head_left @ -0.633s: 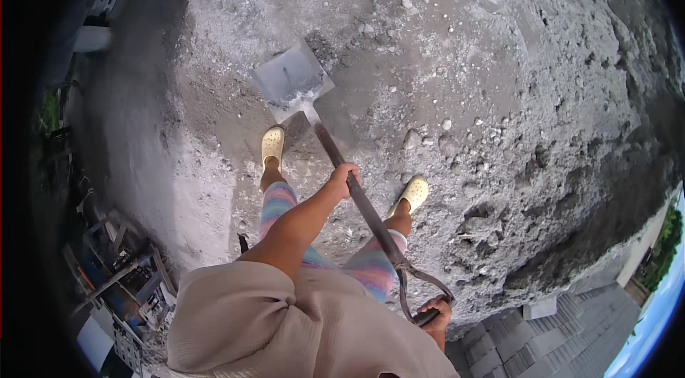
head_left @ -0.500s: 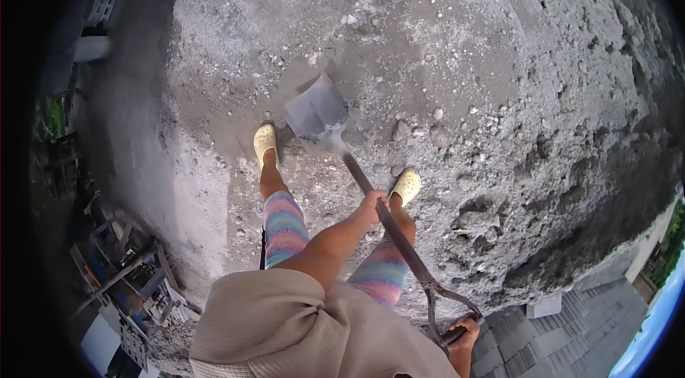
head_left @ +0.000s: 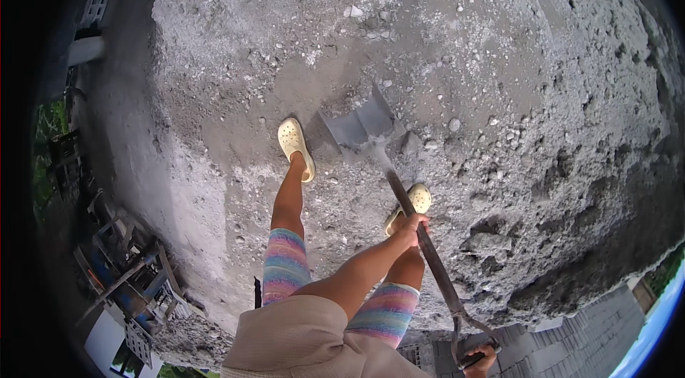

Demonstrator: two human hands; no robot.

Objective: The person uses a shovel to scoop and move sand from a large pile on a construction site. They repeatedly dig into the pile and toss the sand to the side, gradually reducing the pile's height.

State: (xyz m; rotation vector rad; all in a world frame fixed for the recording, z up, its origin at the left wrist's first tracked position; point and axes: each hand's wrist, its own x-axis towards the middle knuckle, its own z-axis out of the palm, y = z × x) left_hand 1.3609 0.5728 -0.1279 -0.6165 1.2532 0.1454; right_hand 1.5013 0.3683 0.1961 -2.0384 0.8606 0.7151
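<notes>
A shovel (head_left: pixel 360 127) with a grey metal blade and a long dark shaft slants from the middle of the view down to the lower right. My left hand (head_left: pixel 414 227) is closed around the middle of its shaft, above my right shoe. At the lower right, my right hand (head_left: pixel 481 359) grips the crossbar of the forked handle. The blade lies low over the grey sandy ground (head_left: pixel 307 85), its open edge pointing away from me. It carries no heap that I can see. Whether its edge touches the ground, I cannot tell.
My feet, in pale yellow clogs (head_left: pixel 291 139), stand either side of the shovel's line. A rough bank (head_left: pixel 571 185) of lumpy grey earth rises on the right. Stacked grey blocks (head_left: pixel 571 342) are at the lower right. Scrap wood (head_left: pixel 135 271) piles up at the lower left.
The shovel and both hands have shifted right in the view, and the blade has turned and sits slightly lower. My left foot now appears further right and angled differently.
</notes>
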